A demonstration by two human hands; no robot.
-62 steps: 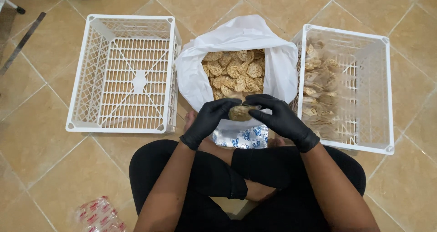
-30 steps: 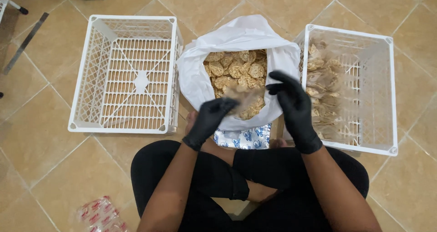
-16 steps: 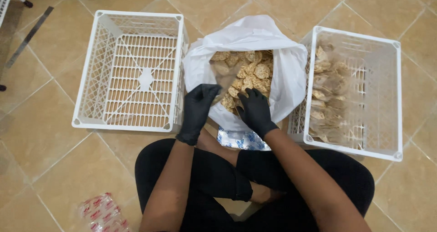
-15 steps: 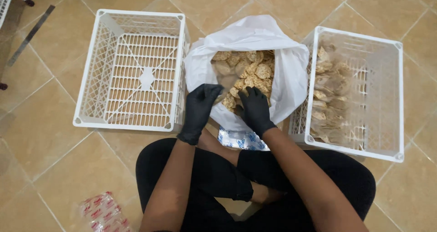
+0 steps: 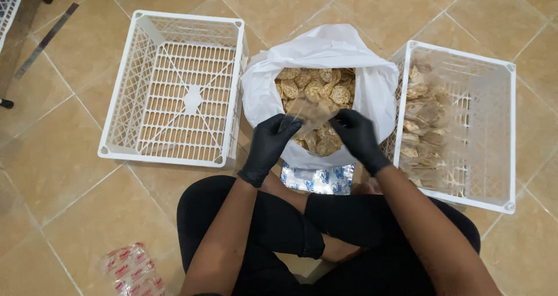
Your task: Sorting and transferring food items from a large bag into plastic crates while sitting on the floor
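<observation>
Hands [image 5: 273, 142] lifted seemingly clear pouch [image 5: 311, 111].

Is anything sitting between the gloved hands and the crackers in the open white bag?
Only the small clear bag that the left hand and right hand hold between them, right over the crackers. The white bag gapes open at the top; nothing else covers them.

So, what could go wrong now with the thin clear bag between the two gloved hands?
The small clear bag is held open by the left hand and right hand over the big white bag; it looks flimsy and might slip or tear. Crackers may break if squeezed. A dropped cracker could land on the tiled floor.
</observation>
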